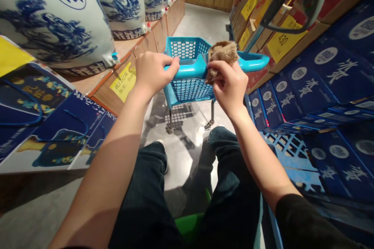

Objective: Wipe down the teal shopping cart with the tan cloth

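Note:
A blue plastic shopping cart (191,90) stands in front of my knees, with its handle (191,71) towards me. My left hand (153,71) is closed around the left part of that handle, thumb along the top. In my right hand (230,85) is a brown, fuzzy cloth (224,52), bunched up and pinched between thumb and fingers. The cloth lies over the handle right of its middle and hides part of it. The handle's right end curves out beyond the cloth.
Large blue-and-white jars (122,6) line a wooden ledge (146,44) on the left, above dark blue gift bags (58,132). Blue boxes (309,89) are stacked on the right. A grey looped handle (318,0) juts in at upper right. Something green (189,225) shows between my legs.

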The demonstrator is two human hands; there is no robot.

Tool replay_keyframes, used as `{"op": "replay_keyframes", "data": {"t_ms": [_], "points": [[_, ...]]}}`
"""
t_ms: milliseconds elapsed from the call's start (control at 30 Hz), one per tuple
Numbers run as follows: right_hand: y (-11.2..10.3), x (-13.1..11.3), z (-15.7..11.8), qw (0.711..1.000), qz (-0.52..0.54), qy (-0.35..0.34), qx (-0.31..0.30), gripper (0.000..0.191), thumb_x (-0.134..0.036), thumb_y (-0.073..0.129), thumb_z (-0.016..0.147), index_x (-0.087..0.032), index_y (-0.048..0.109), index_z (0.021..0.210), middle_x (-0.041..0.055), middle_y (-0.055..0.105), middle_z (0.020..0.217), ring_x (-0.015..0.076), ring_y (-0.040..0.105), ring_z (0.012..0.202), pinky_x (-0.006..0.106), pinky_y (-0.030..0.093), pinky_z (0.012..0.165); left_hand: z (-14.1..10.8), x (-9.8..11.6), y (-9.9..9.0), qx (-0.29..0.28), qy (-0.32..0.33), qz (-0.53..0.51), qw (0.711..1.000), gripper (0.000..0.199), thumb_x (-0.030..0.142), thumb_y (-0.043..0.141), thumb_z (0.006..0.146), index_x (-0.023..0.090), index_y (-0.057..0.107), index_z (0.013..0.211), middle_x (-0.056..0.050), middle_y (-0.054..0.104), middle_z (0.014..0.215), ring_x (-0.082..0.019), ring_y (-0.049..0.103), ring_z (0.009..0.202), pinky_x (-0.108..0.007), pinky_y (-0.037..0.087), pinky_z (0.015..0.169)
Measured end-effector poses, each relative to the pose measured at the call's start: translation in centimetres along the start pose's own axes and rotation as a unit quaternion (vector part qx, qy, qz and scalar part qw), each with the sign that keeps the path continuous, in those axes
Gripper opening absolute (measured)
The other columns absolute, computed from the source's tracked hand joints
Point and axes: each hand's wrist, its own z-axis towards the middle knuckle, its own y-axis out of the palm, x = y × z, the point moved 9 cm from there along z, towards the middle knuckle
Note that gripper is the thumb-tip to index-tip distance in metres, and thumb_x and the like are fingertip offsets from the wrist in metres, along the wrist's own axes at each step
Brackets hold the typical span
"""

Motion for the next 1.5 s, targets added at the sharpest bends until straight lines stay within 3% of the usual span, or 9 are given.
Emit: {"op": "replay_keyframes", "data": {"t_ms": [100,300,567,767,867,1067,1200,1333,1500], "points": [[0.0,0.1,0.6,1.000,0.007,-0.026,-0.017,0.048,-0.006,0.057,0.090,-0.027,0.078,0.128,0.0085,0.077,0.120,0.0287,0.075,0.117,0.048,0.066,0.104,-0.1,0.4,0.0,-0.008,0.007,0.002,1.000,0.048,0.055,0.053,0.111,0.030,0.071,0.074,-0.007,0.076,0.076,-0.034,0.077,0.096,-0.048,0.055,0.087],[-3.6,6.7,0.6,0.994,-0.038,0.021,0.100,0.039,-0.011,0.052,0.099,-0.027,0.076,0.126,0.0078,0.075,0.112,0.0324,0.077,0.114,0.057,0.068,0.101,-0.7,0.8,0.2,0.014,0.020,-0.020,0.999,0.050,0.060,0.052,0.113,0.031,0.069,0.076,-0.006,0.071,0.074,-0.033,0.077,0.099,-0.051,0.059,0.093],[0.1,-1.5,0.7,0.998,-0.053,-0.003,-0.027,0.043,-0.006,0.063,0.096,-0.026,0.076,0.132,0.0118,0.078,0.124,0.0330,0.073,0.123,0.049,0.067,0.107,-1.6,0.6,-0.1,0.065,0.020,-0.027,0.997,0.072,0.083,0.034,0.118,0.028,0.076,0.098,-0.004,0.076,0.093,-0.031,0.072,0.119,-0.055,0.056,0.111],[-3.3,3.4,1.0,0.994,-0.042,0.028,0.092,0.044,0.000,0.052,0.089,-0.023,0.078,0.115,0.0114,0.080,0.115,0.0303,0.074,0.113,0.046,0.065,0.099,-2.9,1.9,-1.5,0.021,0.058,-0.055,0.997,0.055,0.084,0.053,0.111,0.038,0.080,0.123,-0.007,0.080,0.134,-0.039,0.067,0.141,-0.065,0.056,0.118],[-4.1,3.2,0.3,0.985,-0.067,0.032,0.157,0.046,0.002,0.051,0.083,-0.023,0.079,0.109,0.0111,0.080,0.108,0.0283,0.074,0.106,0.042,0.064,0.091,-3.6,1.7,-1.6,-0.002,0.051,-0.068,0.996,0.053,0.085,0.059,0.109,0.038,0.080,0.125,-0.009,0.078,0.138,-0.040,0.069,0.140,-0.064,0.058,0.119],[-0.7,-4.4,0.4,0.999,-0.003,-0.037,0.028,0.048,0.000,0.055,0.090,-0.025,0.081,0.121,0.0093,0.081,0.116,0.0278,0.074,0.110,0.044,0.066,0.099,-3.9,1.4,-0.9,0.008,0.021,-0.045,0.999,0.054,0.084,0.058,0.109,0.037,0.077,0.128,-0.010,0.078,0.132,-0.039,0.068,0.138,-0.061,0.058,0.121],[-0.4,-1.3,1.2,0.999,-0.012,0.011,-0.045,0.043,-0.005,0.062,0.094,-0.028,0.079,0.126,0.0099,0.081,0.122,0.0296,0.072,0.118,0.045,0.065,0.107,-3.8,2.2,-0.5,0.007,0.033,-0.042,0.999,0.055,0.084,0.056,0.110,0.038,0.077,0.130,-0.011,0.077,0.133,-0.039,0.067,0.138,-0.061,0.057,0.122],[-1.5,2.5,1.3,0.998,-0.025,0.056,-0.015,0.038,-0.007,0.058,0.100,-0.027,0.076,0.128,0.0107,0.078,0.123,0.0316,0.074,0.120,0.048,0.065,0.107,-3.5,2.9,0.2,-0.013,0.033,-0.037,0.999,0.058,0.086,0.055,0.110,0.039,0.076,0.135,-0.011,0.077,0.134,-0.040,0.066,0.140,-0.062,0.057,0.122],[0.1,-2.7,0.8,0.999,-0.009,0.008,-0.036,0.043,-0.002,0.063,0.096,-0.026,0.079,0.127,0.0104,0.079,0.127,0.0307,0.072,0.124,0.047,0.064,0.110,-3.5,2.9,0.2,-0.005,0.045,-0.049,0.998,0.057,0.086,0.056,0.109,0.037,0.076,0.131,-0.011,0.077,0.133,-0.040,0.067,0.137,-0.061,0.057,0.120]]}}
